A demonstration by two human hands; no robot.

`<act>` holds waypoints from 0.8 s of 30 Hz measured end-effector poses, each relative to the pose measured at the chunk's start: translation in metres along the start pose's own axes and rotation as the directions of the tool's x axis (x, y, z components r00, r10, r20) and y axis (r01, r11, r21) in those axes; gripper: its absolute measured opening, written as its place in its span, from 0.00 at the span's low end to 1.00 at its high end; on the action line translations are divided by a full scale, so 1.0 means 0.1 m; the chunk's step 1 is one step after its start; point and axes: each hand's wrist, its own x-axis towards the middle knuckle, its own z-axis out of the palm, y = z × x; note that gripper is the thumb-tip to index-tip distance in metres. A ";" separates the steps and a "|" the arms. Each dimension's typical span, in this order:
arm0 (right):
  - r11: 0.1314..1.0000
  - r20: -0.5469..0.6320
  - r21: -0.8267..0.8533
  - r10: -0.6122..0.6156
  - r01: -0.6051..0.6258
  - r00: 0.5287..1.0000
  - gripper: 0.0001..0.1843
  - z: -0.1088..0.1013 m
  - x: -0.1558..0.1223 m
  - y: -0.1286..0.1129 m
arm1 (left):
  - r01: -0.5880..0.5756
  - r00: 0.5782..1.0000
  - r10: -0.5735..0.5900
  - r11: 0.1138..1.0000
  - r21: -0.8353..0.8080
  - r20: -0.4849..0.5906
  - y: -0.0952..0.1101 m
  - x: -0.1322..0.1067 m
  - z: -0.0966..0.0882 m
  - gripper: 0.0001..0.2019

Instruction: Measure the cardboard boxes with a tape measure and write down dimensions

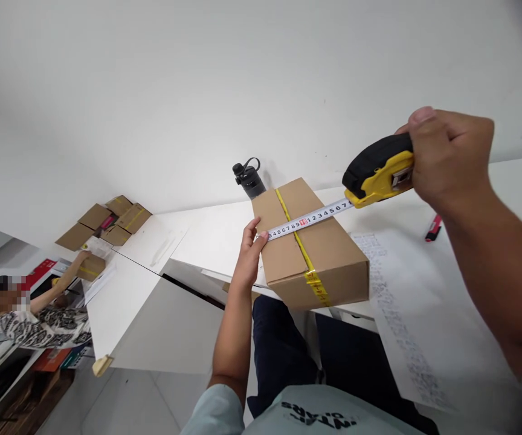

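Observation:
A brown cardboard box (328, 248) with a yellow strip of tape around it lies on the white table in front of me. My right hand (451, 154) is wrapped round a yellow and black tape measure (379, 172), held above and right of the box. Its white printed blade (318, 215) is drawn out across the box top. At the box's left edge my left hand (249, 254) pinches the blade's end between thumb and fingers. The blade's very tip is hidden under the thumb.
Behind the box, against the wall, stands a dark bottle (248, 179). A sheet with handwriting (397, 326) and a red and black marker (434, 228) lie on the right. Several boxes (127, 217) and a person (38, 314) touching a box are at left.

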 end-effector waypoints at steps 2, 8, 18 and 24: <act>0.999 -0.026 -0.026 0.040 -0.041 0.999 0.29 -0.04 0.03 -0.02 | -0.009 1.000 0.009 1.000 -0.015 -0.001 -0.02 0.00 0.03 0.27; 0.995 0.000 -0.043 0.091 -0.091 0.996 0.31 0.00 0.02 -0.02 | 0.053 0.996 -0.066 0.977 -0.206 -0.059 -0.05 -0.01 0.12 0.33; 0.980 0.041 0.095 0.170 -0.173 0.985 0.30 0.09 0.00 0.31 | 0.045 0.994 -0.068 0.965 -0.257 -0.080 -0.01 -0.08 0.22 0.31; 0.984 0.041 0.075 0.159 -0.162 0.986 0.29 0.14 -0.02 0.27 | 0.041 0.995 -0.058 0.982 -0.186 -0.086 -0.04 -0.07 0.21 0.31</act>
